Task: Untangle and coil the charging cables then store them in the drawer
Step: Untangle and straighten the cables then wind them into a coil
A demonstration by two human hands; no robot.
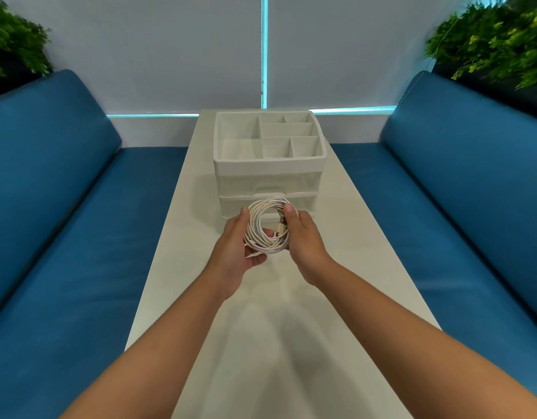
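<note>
A round coil of white charging cables (262, 208) is held upright above the white table (367, 252), between both hands. My left hand (235, 246) grips its left and lower side. My right hand (303, 240) pinches its right side, where a gold-coloured plug (281, 226) shows. Just behind the coil stands a white organizer (268, 163) with an open divided tray on top and two translucent drawers (267, 182) below, both shut. The coil partly hides the lower drawer's front.
Blue cushioned benches (80, 222) run along both sides of the narrow table and behind it. Green plants (500, 40) sit at the upper left and right corners. A pale wall with a lit strip closes the far end.
</note>
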